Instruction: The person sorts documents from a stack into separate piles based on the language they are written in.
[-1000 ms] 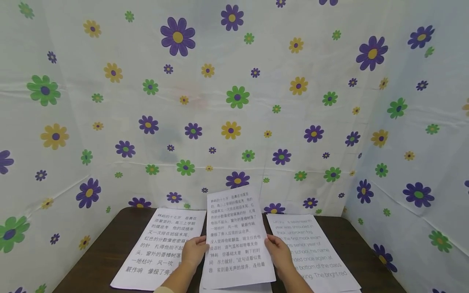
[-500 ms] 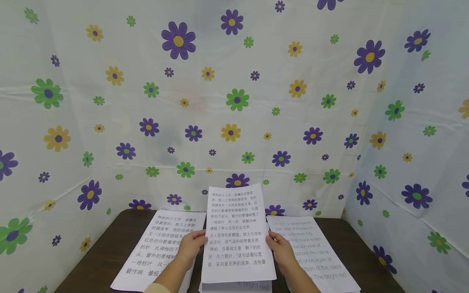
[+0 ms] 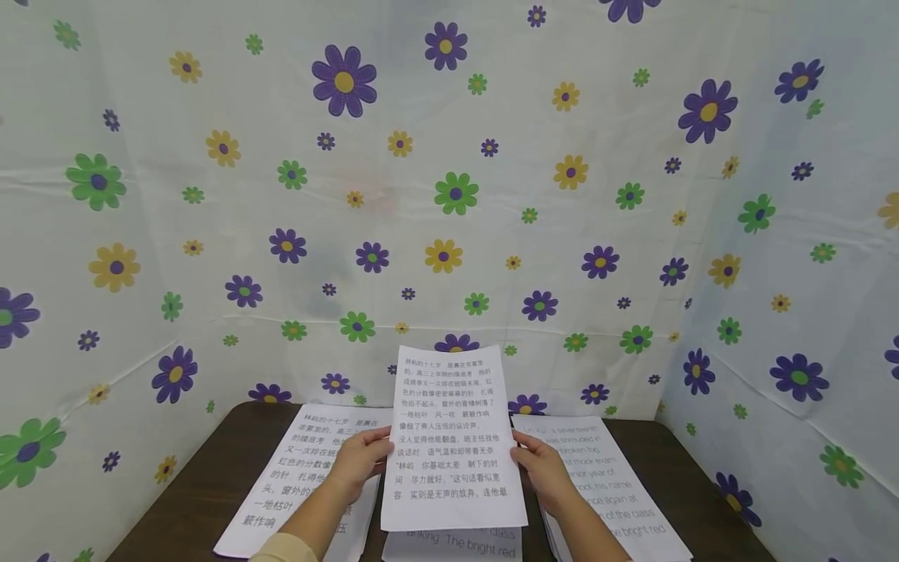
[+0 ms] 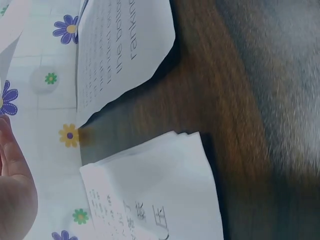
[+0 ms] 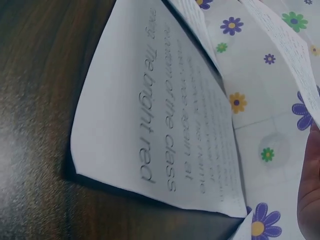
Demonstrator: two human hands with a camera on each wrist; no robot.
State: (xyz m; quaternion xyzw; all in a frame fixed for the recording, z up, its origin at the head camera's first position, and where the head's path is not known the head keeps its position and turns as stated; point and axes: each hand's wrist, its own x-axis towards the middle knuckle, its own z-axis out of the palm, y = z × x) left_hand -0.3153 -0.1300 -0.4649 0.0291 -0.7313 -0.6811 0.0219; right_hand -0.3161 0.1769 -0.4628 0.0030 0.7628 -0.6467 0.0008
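A printed sheet of paper (image 3: 449, 437) with Chinese text is held up in the middle of the head view. My left hand (image 3: 361, 460) pinches its left edge and my right hand (image 3: 546, 468) pinches its right edge. Beneath it on the table lies a middle stack of paper (image 3: 456, 545) with large English text, mostly hidden by the raised sheet in the head view. The right wrist view shows this middle stack (image 5: 150, 110) apart from the lifted sheet (image 5: 287, 45). In the left wrist view my left hand (image 4: 15, 185) appears only at the edge.
On the left of the dark wooden table (image 3: 190, 468) lies a stack of paper (image 3: 281, 484) with Chinese text. Another stack (image 3: 618, 499), printed in English, lies on the right. A white curtain (image 3: 393, 218) with coloured flowers surrounds the table's back and sides.
Both hands have raised the sheet and straightened it from a slight tilt. More of the English page below it now shows at the bottom.
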